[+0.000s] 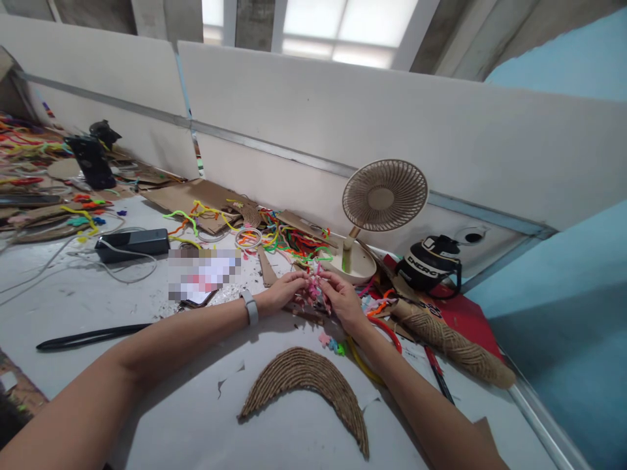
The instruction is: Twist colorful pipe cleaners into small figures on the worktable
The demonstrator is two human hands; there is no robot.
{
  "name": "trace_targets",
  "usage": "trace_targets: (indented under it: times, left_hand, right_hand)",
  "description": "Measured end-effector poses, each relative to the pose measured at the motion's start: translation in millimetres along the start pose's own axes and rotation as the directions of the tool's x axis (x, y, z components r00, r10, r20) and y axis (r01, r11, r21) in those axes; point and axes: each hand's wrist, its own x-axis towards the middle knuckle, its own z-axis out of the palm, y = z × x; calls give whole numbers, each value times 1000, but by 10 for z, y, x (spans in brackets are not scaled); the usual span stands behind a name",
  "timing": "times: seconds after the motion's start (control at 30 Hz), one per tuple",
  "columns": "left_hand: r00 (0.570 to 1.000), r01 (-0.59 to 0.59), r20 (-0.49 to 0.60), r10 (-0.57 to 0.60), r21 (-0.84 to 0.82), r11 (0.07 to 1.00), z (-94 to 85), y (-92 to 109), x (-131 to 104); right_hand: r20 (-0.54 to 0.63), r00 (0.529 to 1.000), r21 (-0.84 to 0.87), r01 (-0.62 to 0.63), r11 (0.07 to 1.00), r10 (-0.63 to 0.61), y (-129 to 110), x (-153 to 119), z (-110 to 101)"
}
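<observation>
Both hands meet near the middle of the table, in front of the small fan. My left hand (290,290), with a grey band on its wrist, pinches one side of a pink pipe-cleaner piece (314,287). My right hand (340,297) grips the other side with bent fingers. The piece is small and fuzzy, and the fingers hide part of it. Below the hands lies a crescent of coiled brown twine (306,375), curved side away from me. Small pink, blue and green fuzzy flowers (334,344) rest between the hands and the crescent.
A beige fan (385,196) stands behind the hands. To the right are a black jug (431,264) and a twine roll (453,346). Leftward lie a phone (203,284), a dark power bank (132,245) with cables and a black strap (93,337). Colourful pipe cleaners (294,245) and cardboard line the partition.
</observation>
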Motion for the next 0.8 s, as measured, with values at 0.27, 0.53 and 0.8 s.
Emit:
trace_targets:
  times: [0.27,0.53,0.8]
  left_hand:
    - [998,23,54,-22,-26,999,7,24,-14]
    - [997,-13,75,10,45,999,29,25,-51]
    - [995,-13,103,12,13,1000,-1,13,-49]
  right_hand:
    - [1,1000,5,0,1000,0,4,14,-23]
    - [38,999,-27,2,1000,-1,8,23,-55]
    - [78,996,-36,-29,999,32,19,59,-113]
